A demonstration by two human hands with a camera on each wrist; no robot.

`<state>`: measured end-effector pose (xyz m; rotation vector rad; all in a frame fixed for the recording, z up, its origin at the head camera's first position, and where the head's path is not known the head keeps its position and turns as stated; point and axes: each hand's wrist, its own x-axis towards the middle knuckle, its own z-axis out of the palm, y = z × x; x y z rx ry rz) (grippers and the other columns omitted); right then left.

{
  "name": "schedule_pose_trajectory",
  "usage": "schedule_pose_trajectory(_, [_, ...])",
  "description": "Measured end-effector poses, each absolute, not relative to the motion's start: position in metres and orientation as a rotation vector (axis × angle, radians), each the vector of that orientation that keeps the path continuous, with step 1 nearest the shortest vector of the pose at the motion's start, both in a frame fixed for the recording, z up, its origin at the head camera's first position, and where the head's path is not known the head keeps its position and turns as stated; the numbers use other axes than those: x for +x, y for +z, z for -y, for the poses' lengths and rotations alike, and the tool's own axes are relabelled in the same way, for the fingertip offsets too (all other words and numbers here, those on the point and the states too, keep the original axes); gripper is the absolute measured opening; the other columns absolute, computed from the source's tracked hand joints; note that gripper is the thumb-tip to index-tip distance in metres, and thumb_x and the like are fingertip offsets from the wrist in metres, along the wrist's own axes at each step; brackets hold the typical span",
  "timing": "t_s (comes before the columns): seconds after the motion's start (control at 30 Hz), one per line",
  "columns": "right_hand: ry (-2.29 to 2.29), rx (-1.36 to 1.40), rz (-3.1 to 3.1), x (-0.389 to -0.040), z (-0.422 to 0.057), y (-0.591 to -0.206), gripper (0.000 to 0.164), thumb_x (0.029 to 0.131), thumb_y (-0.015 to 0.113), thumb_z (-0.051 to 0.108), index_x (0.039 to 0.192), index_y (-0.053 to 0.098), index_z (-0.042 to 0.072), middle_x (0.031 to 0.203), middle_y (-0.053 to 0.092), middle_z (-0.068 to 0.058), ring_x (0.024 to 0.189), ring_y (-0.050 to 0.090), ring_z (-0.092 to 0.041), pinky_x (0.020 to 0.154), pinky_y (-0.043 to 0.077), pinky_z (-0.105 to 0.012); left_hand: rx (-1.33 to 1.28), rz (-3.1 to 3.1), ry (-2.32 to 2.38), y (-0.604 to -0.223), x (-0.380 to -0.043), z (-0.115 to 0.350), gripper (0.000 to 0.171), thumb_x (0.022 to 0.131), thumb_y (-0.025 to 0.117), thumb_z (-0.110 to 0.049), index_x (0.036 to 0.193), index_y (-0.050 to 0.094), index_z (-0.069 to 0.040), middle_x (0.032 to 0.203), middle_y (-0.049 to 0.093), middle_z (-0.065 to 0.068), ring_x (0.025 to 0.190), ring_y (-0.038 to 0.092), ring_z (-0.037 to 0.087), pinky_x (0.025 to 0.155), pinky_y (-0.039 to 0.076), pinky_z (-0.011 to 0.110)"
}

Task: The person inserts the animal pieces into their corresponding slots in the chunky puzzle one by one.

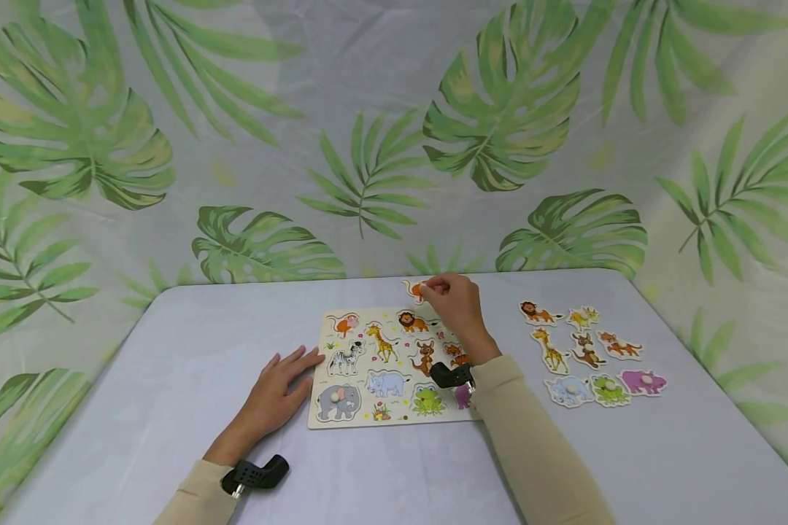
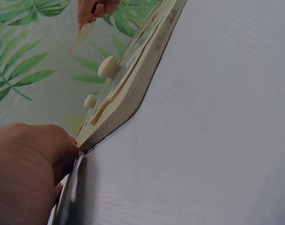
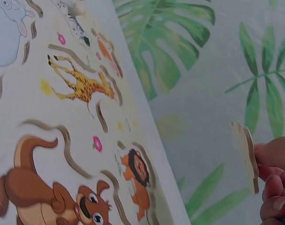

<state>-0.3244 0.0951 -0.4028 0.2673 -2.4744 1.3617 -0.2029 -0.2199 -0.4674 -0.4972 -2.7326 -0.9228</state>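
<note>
White table (image 1: 184, 364) with puzzle board (image 1: 400, 405) and loose animal pieces (image 1: 586, 351).

leafy backdrop (image 1: 361, 65), white table (image 1: 171, 379)

the pale backdrop hangs behind the table and shows along both sides, printed with green leaves (image 3: 168, 47). one broad split leaf (image 1: 79, 135) spreads at upper left, another (image 1: 515, 95) at upper right, with a slender frond (image 1: 362, 193) between them, a little lower. two smaller split leaves (image 1: 578, 233) sit just above the table's far edge. the table has rounded far corners.
</note>
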Motion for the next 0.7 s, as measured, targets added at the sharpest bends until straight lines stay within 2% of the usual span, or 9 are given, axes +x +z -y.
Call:
schedule_pose_trajectory(0.2, [1.381, 0.294, 2.441, -0.325, -0.080, -0.405, 0.018, 0.088, 0.071, 0.026, 0.089, 0.073, 0.008, 0.073, 0.062, -0.004, 0.061, 0.052, -0.019, 0.056, 0.045, -0.031, -0.496, 2.731, -0.916, -0.467, -0.203, 0.222, 0.040, 0.094, 0.059, -0.009, 0.134, 0.058, -0.012, 0.143, 0.050, 0.008, 0.138, 0.036, 0.032, 0.117, 0.012, 0.055])
schedule_pose_trajectory(0.4, [1.444, 0.249, 2.403, -0.326, -0.065, -0.407, 0.016, 0.086, 0.073, 0.026, 0.088, 0.073, 0.010, 0.075, 0.063, -0.003, 0.063, 0.055, -0.018, 0.057, 0.047, -0.031, -0.502, 2.728, -0.930, -0.468, -0.202, 0.223, 0.040, 0.094, 0.059, -0.009, 0.134, 0.058, -0.012, 0.143, 0.050, 0.008, 0.138, 0.036, 0.032, 0.116, 0.012, 0.055])
schedule_pose_trajectory(0.7, [1.524, 0.289, 2.327, -0.324, -0.046, -0.411, 0.014, 0.086, 0.073, 0.023, 0.088, 0.073, 0.009, 0.071, 0.061, -0.003, 0.057, 0.051, -0.018, 0.052, 0.044, -0.030, -0.514, 2.702, -0.919, -0.471, -0.203, 0.221, 0.039, 0.094, 0.059, -0.010, 0.133, 0.059, -0.012, 0.142, 0.051, 0.008, 0.137, 0.037, 0.033, 0.116, 0.014, 0.055])
